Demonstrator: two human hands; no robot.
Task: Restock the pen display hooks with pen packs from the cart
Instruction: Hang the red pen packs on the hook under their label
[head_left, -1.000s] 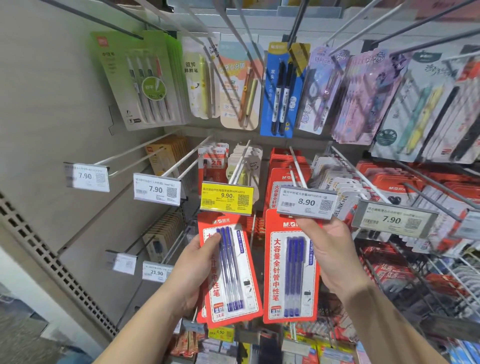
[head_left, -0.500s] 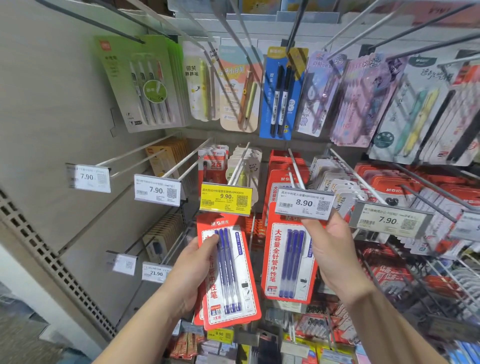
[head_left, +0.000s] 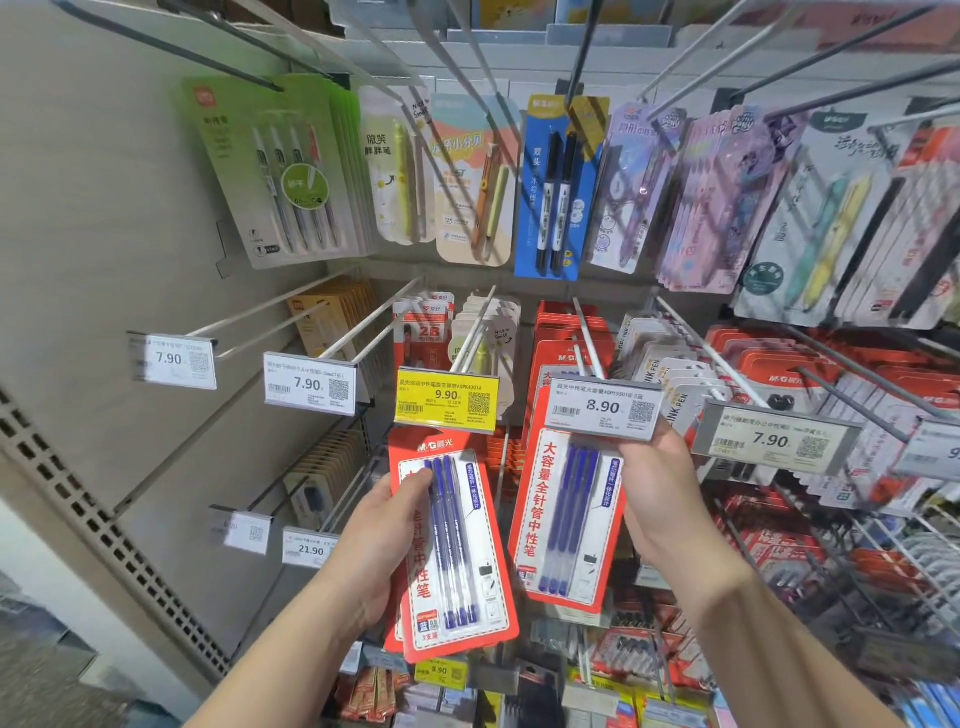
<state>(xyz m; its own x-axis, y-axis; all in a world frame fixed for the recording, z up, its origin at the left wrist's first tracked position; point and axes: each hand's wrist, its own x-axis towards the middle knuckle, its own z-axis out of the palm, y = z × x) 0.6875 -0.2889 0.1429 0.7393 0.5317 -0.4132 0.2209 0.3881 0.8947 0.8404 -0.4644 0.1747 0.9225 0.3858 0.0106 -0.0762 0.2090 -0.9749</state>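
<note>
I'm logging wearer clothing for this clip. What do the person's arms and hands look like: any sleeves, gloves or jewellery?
Both forearms are bare as far as the picture shows, with no sleeve in view. The left hand and right hand wear no gloves, and no rings, watch or bracelets are visible.

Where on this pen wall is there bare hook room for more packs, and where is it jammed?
Bare rods: the hook behind the far-left 7.90 tag and the one behind the second 7.90 tag, with packs only at the back. The 8.90 tag hook holds red packs far back. Crowded: the right-hand hooks past the grey 7.90 tag.
</note>
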